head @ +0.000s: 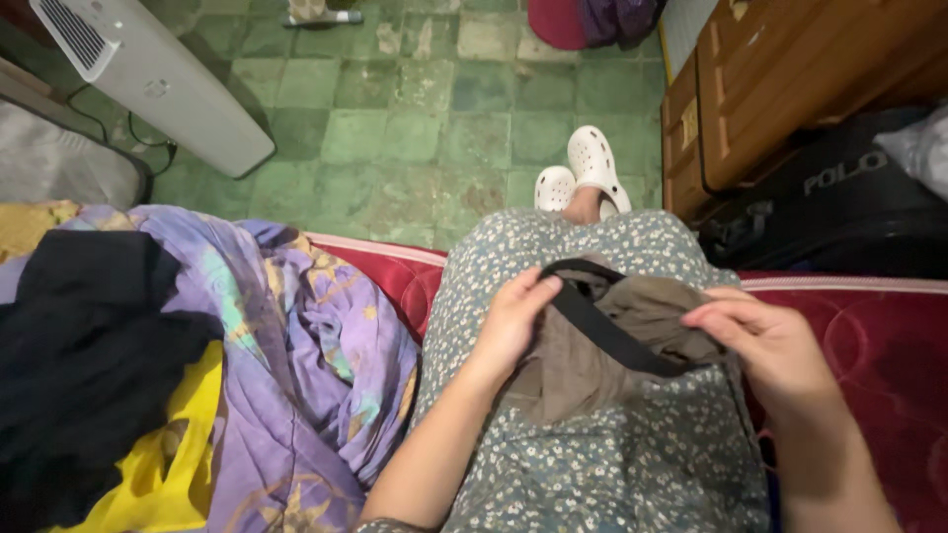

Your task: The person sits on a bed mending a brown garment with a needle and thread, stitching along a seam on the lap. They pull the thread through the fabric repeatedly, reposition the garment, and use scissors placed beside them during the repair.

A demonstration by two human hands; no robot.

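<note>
A brown garment with a black elastic waistband lies on my lap, over a floral grey-green dress. My left hand grips the waistband at its left end, thumb over the band. My right hand pinches the right end of the band and the brown cloth with bent fingers. The band is stretched between the two hands.
I sit on a red mattress. To my left lies a purple patterned sheet, black clothing and yellow cloth. Green tiled floor, white clogs, a white appliance, a wooden cabinet, a black bag.
</note>
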